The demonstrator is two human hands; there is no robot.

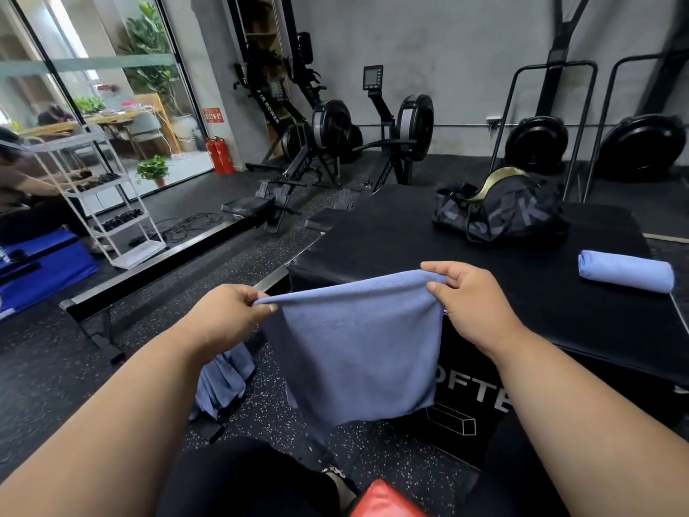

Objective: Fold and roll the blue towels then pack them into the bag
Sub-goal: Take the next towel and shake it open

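Left grip: the left hand [227, 315] has its fingers curled tight, thumb and fingertips pinching the top left corner of the held towel [354, 348].
Right grip: the right hand [466, 296] likewise has curled fingers, pinching the top right corner of the same towel between thumb and fingers.
Held towel: a blue cloth stretched between the two hands, its top edge sagging a little in the middle, the rest hanging flat and free in the air in front of the person's knees; its lower edge hangs above the floor, and it appears doubled over.
Rolled towel: a second blue towel, the rolled towel [626, 271], lies on its side on the black tabletop [391, 236], to the right of the right hand and well apart from it.
Bag: a dark duffel bag [499, 210] with grey lettering and a gold-lined opening sits at the far side of the tabletop, beyond the rolled towel; its top gapes open.
More cloth: a bunch of blue cloth [223, 382] hangs crumpled below the left wrist, near the speckled floor [56, 367].
In the way: the held towel hides part of the tabletop's front face and its white lettering.
Around: rowing machines [328, 143] stand against the grey wall; a white rack [108, 195] stands to the left.
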